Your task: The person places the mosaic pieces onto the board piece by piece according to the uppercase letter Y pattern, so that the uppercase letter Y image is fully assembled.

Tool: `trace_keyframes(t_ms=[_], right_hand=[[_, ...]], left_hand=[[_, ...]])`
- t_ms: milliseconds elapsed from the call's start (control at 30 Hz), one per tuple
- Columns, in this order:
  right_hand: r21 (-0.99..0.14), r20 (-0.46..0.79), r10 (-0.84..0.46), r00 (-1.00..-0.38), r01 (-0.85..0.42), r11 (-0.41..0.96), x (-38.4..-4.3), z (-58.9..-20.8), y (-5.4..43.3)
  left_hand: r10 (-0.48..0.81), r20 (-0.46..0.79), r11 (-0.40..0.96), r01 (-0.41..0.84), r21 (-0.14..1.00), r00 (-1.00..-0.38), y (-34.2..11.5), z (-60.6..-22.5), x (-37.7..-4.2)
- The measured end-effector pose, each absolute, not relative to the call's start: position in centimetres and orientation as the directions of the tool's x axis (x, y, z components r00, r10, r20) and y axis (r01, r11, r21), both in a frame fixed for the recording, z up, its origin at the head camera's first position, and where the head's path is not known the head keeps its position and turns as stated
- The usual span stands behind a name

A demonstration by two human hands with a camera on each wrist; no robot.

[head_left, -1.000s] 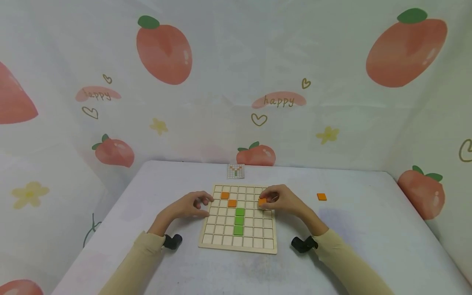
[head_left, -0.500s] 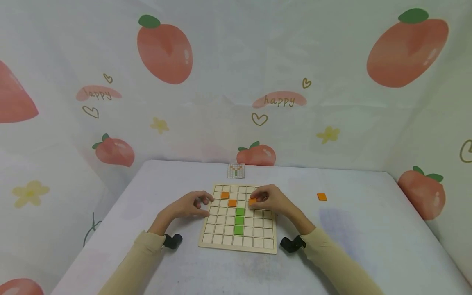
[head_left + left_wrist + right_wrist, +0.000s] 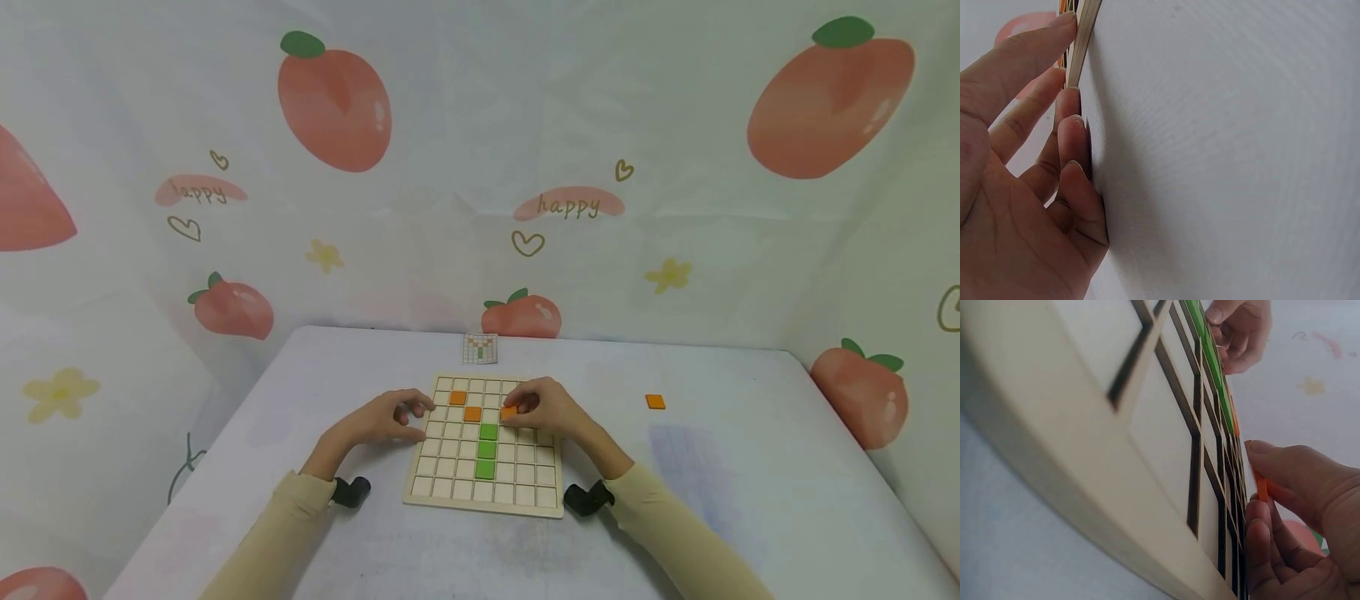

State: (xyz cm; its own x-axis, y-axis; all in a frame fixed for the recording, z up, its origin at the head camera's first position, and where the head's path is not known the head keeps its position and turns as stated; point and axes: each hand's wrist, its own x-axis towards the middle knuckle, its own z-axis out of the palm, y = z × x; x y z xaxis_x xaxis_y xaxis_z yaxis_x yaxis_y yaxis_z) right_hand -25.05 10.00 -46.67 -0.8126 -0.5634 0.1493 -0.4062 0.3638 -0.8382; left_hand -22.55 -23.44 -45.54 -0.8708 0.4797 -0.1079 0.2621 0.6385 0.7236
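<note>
A wooden grid board point(image 3: 525, 494) lies on the table, with recessed square cells. Three green tiles point(image 3: 487, 450) run in a column near its middle, and two orange tiles point(image 3: 472, 414) sit diagonally up and left of them. My right hand point(image 3: 551, 408) pinches another orange tile point(image 3: 1262, 487) between thumb and fingers, over a cell just up and right of the top green tile. In the right wrist view this tile is tilted on edge at the board's surface. At the board's left edge, my left hand point(image 3: 384, 417) touches the rim with thumb and fingertips spread apart.
A small printed card point(image 3: 480, 349) with a coloured grid pattern lies behind the board. One loose orange tile point(image 3: 656, 402) rests on the white table point(image 3: 720, 467), right of the board. A fruit-patterned cloth point(image 3: 450, 200) hangs behind the table.
The right hand has moved left across the board with the orange tile, from a right-hand column to beside the green column. The left hand has stayed at the board's edge.
</note>
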Motion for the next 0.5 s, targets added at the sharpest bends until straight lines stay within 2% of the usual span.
trace_keyframes(t_ms=[500], right_hand=[[-0.815, 0.093, -0.543, -0.835, -0.377, 0.440, -25.17, -46.74, 9.58]], left_hand=[[0.472, -0.113, 0.644, 0.254, 0.722, -0.874, -23.50, -45.52, -22.48]])
